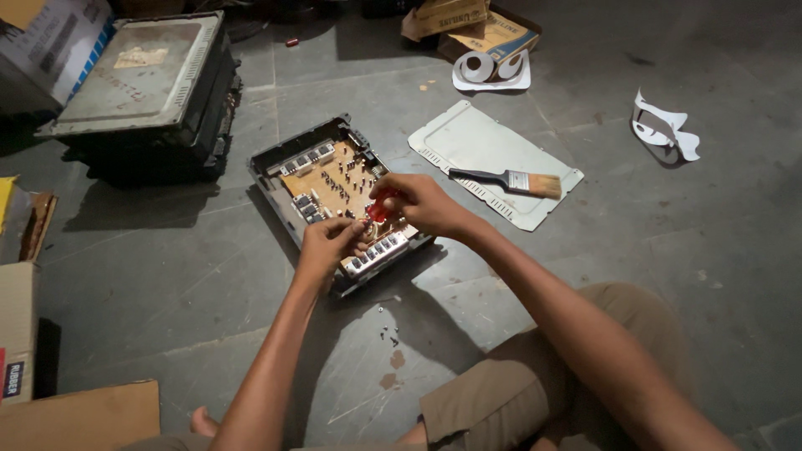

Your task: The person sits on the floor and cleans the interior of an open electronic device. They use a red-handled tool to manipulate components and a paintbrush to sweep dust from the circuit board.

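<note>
Right now the person sits cross-legged on the grey stone floor (pixel 585 276), both hands down over an opened electronics chassis (pixel 276 179) that lies flat just ahead of the knees. Inside it sits a tan circuit board (pixel 338 179) crowded with small dark components, with rows of terminals along its near and far edges. The right hand (pixel 422 203) is curled shut around a red-handled screwdriver (pixel 380 207), its tip angled down toward the near corner of the board; the shaft itself is mostly hidden by the fingers. The left hand (pixel 327 242) rests on the near edge of the chassis, fingers bent and pressed together against the terminal row (pixel 376 250), though whether it pinches a screw there I cannot tell. A few small dark bits, likely loose screws (pixel 391 336), lie on the floor just beside the chassis. To the right, near but apart, lies the grey metal cover plate (pixel 476 150) with a flat paintbrush (pixel 510 180) resting on it. Further left stands a second, closed unit (pixel 142 83); cardboard boxes (pixel 17 326) edge the left side. To work this well, I'd judge the driver wants to stand square to the screw head, with steady downward pressure, while the left hand holds the chassis from sliding on the stone and keeps its fingertips off the board's parts.
</note>
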